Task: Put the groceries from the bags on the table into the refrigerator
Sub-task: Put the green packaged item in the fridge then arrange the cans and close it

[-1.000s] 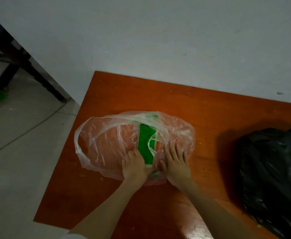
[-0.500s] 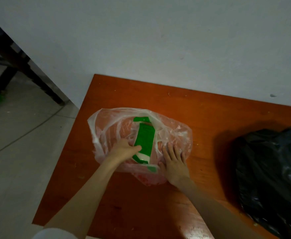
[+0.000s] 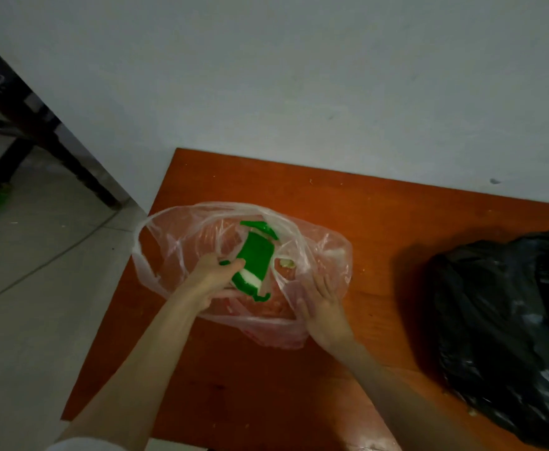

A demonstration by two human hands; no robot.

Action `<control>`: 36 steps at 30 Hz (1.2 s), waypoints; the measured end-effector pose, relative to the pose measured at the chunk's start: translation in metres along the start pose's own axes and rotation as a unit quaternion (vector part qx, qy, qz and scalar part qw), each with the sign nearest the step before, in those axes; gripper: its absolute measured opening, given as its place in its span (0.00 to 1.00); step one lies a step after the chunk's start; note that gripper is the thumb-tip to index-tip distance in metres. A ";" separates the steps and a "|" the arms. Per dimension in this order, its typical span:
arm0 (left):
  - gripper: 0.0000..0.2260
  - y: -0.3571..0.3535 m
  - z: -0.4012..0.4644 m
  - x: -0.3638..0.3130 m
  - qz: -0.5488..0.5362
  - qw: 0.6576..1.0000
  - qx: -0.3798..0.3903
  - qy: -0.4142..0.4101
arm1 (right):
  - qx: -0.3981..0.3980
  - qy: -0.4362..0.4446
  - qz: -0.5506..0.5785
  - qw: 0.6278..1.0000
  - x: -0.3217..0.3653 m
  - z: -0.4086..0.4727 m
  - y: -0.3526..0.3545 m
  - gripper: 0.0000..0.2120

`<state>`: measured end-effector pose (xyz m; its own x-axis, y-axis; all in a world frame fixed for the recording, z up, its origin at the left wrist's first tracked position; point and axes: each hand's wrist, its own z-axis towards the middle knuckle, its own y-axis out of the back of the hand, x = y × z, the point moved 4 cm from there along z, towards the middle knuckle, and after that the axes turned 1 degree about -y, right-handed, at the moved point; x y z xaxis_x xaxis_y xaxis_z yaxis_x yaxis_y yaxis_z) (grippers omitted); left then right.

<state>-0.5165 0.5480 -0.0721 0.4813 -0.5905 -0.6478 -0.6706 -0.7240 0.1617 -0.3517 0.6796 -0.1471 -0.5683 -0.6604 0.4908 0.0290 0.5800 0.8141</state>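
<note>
Inside the clear pink bag [image 3: 175,245], your left hand [image 3: 213,278] grips the green-and-white packet [image 3: 253,260]; your right hand [image 3: 320,304], just right of it, presses flat-fingered on the plastic against the bench [image 3: 364,216], so lift straight out

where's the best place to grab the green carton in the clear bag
Probably round the green carton's narrow middle, coming from the left through the clear bag's open mouth. It lies tilted there with its long sides exposed, and the left hand's fingers already curl there.
</note>
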 end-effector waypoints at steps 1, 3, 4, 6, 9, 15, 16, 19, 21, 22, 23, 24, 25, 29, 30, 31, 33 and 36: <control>0.15 0.007 -0.004 -0.002 0.034 0.999 -0.011 -0.021 | -0.006 0.000 0.005 1.000 -0.001 0.000 0.000 0.34; 0.16 0.018 -0.017 -0.009 0.088 0.993 -0.037 -0.064 | -0.013 0.003 0.020 1.000 0.003 0.000 0.004 0.33; 0.15 0.022 -0.025 -0.015 0.124 0.986 -0.056 -0.095 | -0.012 0.004 0.033 0.999 0.006 0.000 0.006 0.30; 0.15 0.024 -0.045 -0.030 0.238 0.953 -0.088 -0.165 | 0.009 -0.007 0.062 0.998 0.008 0.001 0.007 0.24; 0.13 0.025 -0.075 -0.046 0.310 0.909 -0.135 -0.242 | 0.032 -0.026 0.092 0.995 0.010 0.005 0.007 0.23; 0.17 0.046 -0.124 -0.070 0.227 0.887 -0.158 -0.369 | -0.155 -0.091 0.230 0.957 0.028 -0.004 0.049 0.13; 0.16 0.048 -0.132 -0.075 0.233 0.878 -0.148 -0.392 | -0.206 -0.094 0.251 0.941 0.034 -0.008 0.063 0.13; 0.13 0.052 -0.151 -0.088 0.238 0.860 -0.095 -0.441 | -0.255 -0.029 0.294 0.921 0.070 -0.029 0.104 0.09; 0.12 0.052 -0.163 -0.096 0.225 0.856 -0.059 -0.462 | -0.186 0.061 0.282 0.939 0.108 -0.050 0.127 0.18; 0.11 0.051 -0.170 -0.101 0.223 0.851 -0.040 -0.475 | -0.160 0.098 0.245 0.951 0.125 -0.062 0.135 0.21; 0.12 0.050 -0.177 -0.106 0.225 0.843 -0.019 -0.488 | -0.152 0.128 0.196 0.960 0.139 -0.072 0.142 0.24; 0.12 0.048 -0.186 -0.110 0.231 0.833 0.002 -0.503 | -0.162 0.146 0.139 0.966 0.149 -0.081 0.146 0.26; 0.13 0.046 -0.195 -0.114 0.240 0.819 0.020 -0.521 | -0.179 0.154 0.091 0.967 0.156 -0.087 0.148 0.26; 0.12 0.038 -0.240 -0.121 0.290 0.739 0.055 -0.606 | -0.230 0.105 0.192 0.948 0.169 -0.118 0.156 0.18; 0.12 0.036 -0.251 -0.122 0.299 0.720 0.056 -0.624 | -0.245 0.100 0.251 0.931 0.173 -0.128 0.157 0.18; 0.13 0.034 -0.262 -0.125 0.299 0.704 0.059 -0.642 | -0.269 0.093 0.285 0.915 0.176 -0.139 0.159 0.18; 0.18 0.030 -0.283 -0.131 0.275 0.680 0.076 -0.675 | -0.311 0.081 0.342 0.883 0.177 -0.157 0.163 0.18; 0.25 0.020 -0.307 -0.136 0.238 0.661 0.092 -0.706 | -0.365 0.058 0.455 0.810 0.168 -0.193 0.179 0.15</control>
<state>-0.4222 0.5047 0.2477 -0.7281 0.2787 -0.6262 -0.6759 -0.4436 0.5885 -0.2832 0.5809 0.1410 0.0413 -0.1833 0.9822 0.8956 0.4426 0.0450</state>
